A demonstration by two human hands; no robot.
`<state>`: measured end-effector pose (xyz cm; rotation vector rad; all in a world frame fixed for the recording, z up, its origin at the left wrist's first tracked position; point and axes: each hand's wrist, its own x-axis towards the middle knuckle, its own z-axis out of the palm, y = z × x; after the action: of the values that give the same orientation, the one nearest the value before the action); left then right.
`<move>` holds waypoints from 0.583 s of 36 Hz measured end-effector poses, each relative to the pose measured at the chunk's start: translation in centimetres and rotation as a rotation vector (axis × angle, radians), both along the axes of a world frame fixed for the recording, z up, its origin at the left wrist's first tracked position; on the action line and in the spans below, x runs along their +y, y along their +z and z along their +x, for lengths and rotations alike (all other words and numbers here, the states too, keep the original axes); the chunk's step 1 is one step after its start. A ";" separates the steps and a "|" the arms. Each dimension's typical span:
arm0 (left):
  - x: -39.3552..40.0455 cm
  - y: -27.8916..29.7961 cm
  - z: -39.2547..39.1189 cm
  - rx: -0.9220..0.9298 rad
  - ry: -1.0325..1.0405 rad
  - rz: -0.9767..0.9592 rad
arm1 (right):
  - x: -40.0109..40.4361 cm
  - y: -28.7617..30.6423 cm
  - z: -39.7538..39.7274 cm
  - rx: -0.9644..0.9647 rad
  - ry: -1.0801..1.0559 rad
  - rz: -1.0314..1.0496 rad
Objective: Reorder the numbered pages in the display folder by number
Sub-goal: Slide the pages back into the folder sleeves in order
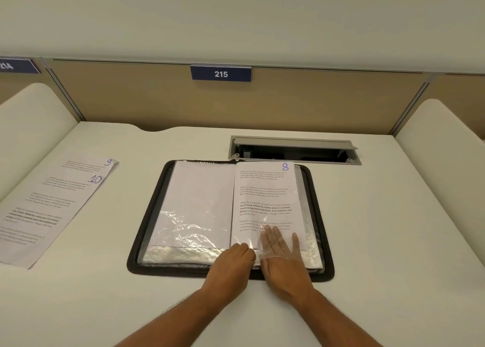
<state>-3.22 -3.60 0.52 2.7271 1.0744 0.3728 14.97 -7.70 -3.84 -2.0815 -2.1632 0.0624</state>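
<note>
right hand [282,252] flat inside sleeve [296,236], left hand [233,259] curled

**Bare Arms, No Sleeves Showing**

Two forearms are entering from the near edge, both showing bare with no sleeve, watch or ring in sight. The left hand [231,264] and the right hand [282,259] are wearing no gloves; the right fingers [275,238] are showing through clear plastic.

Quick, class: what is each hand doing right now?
Left hand: fingers curled, pinching the plastic sleeve edge.
Right hand: open, fingers flat inside the sleeve on page 8.
</note>
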 end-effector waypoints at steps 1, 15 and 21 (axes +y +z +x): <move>0.0 -0.1 0.0 -0.002 0.002 0.000 | 0.0 0.0 -0.1 0.012 -0.002 -0.004; -0.3 -0.2 0.0 -0.044 0.061 -0.037 | -5.1 2.6 -1.7 0.444 -0.272 0.388; -0.3 -0.2 0.2 -0.051 0.074 -0.049 | -4.9 4.2 -1.7 0.536 -0.438 0.410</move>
<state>-3.05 -3.87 0.34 2.6261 1.1570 0.4197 13.28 -12.64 0.35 -1.9541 -1.2690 0.1049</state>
